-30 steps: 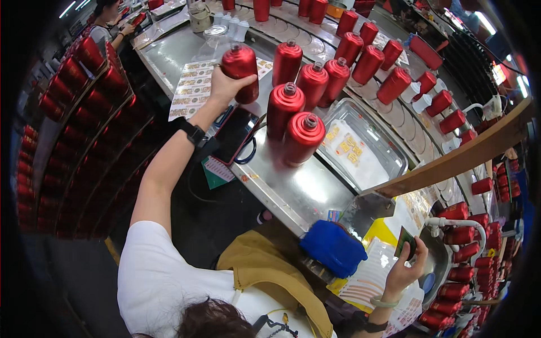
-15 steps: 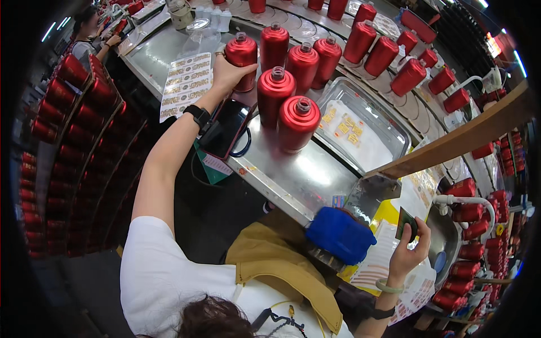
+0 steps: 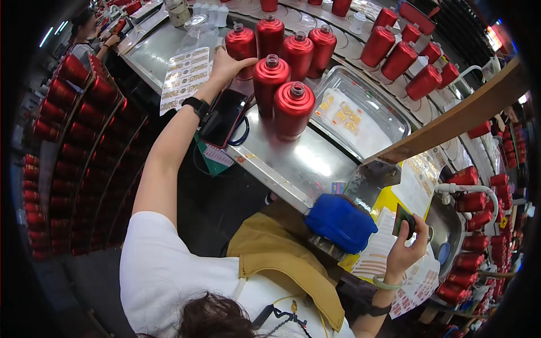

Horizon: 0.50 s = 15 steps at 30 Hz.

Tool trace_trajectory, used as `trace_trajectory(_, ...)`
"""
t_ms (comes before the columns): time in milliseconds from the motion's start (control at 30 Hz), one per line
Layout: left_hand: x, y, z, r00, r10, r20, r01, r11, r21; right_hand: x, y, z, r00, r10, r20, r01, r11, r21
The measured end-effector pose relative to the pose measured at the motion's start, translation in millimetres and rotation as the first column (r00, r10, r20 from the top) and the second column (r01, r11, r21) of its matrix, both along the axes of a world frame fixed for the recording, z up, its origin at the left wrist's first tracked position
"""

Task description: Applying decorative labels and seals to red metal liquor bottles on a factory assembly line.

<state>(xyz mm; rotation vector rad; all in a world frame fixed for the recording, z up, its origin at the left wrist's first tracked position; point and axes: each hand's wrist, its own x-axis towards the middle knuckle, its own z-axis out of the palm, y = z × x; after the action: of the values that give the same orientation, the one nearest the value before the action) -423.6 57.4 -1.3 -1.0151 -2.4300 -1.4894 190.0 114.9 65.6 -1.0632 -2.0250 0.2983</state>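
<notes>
At the far side of the metal table, my left hand (image 3: 226,66) is wrapped round a glossy red bottle (image 3: 241,44) with a clear neck. Its thumb lies along the near side, and its other fingers are partly hidden behind the bottle. Several more red bottles (image 3: 294,110) stand upright close by. My right hand (image 3: 407,250) pinches a small dark green flat piece (image 3: 402,219) with a black rounded part, above printed sheets (image 3: 378,253) at the right. A sticker sheet (image 3: 186,76) lies beside my left wrist.
A clear tray (image 3: 403,132) holds a white sheet with gold stickers. A phone (image 3: 226,118) lies near the table edge. A blue cloth bundle (image 3: 342,222) sits before me. A wooden bar (image 3: 451,112) slants across the right. Red bottles ride the conveyor (image 3: 360,62); racks of bottles (image 3: 84,146) stand left.
Bottles on the conveyor have moved to the right. The view has shifted slightly; both hands keep the same holds, and the bottles on the table stay in place.
</notes>
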Motion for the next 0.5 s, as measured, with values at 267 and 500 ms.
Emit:
trace_trajectory(267, 122.7, -96.3, 9.4, 0.99, -0.073, -0.118, -0.028, 0.727, -0.686, 7.1, -3.6, -9.8, 0.999, -0.018, -0.05, 0.016, 0.999, -0.049)
trace_trajectory(500, 106.6, -105.9, -21.9, 0.994, -0.018, -0.11, -0.065, 0.706, -0.706, -11.4, -11.6, 1.5, 0.99, 0.131, -0.046, -0.131, 0.991, -0.001)
